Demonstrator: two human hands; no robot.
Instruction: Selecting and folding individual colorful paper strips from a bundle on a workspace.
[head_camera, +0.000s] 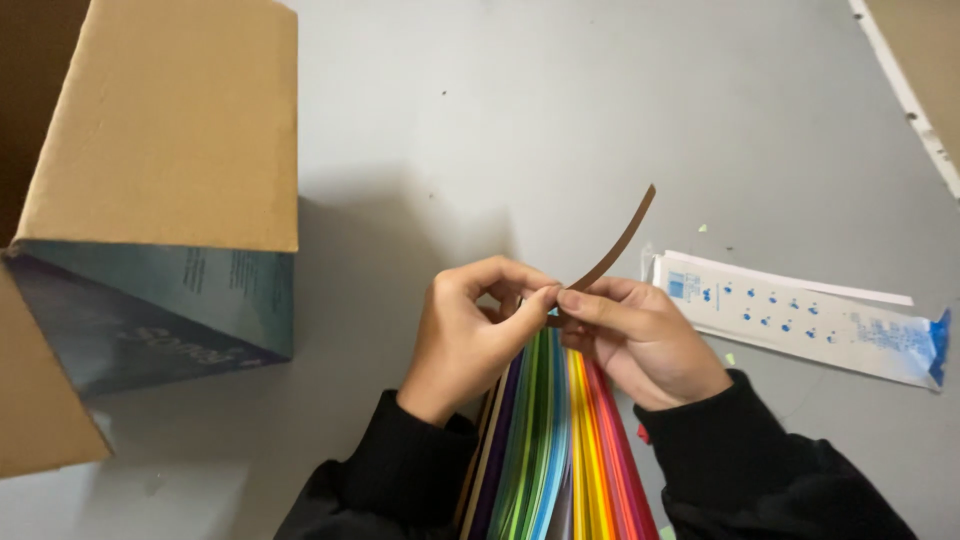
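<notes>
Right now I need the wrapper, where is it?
The white-and-blue wrapper lies flat on the grey table, right of the right hand.

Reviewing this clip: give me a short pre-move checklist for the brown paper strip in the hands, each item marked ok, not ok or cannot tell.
1. Brown strip pinched by both hands: ok; left hand and right hand meet at its lower end.
2. Strip's upper end free of other things: ok; it curves up over bare table.
3. Only one strip pinched: cannot tell; fingers hide the lower end.
4. Coloured strip stack tidy: ok; it lies fanned under the hands.
5. Cardboard box and white wrapper apart from the hands: ok.
</notes>
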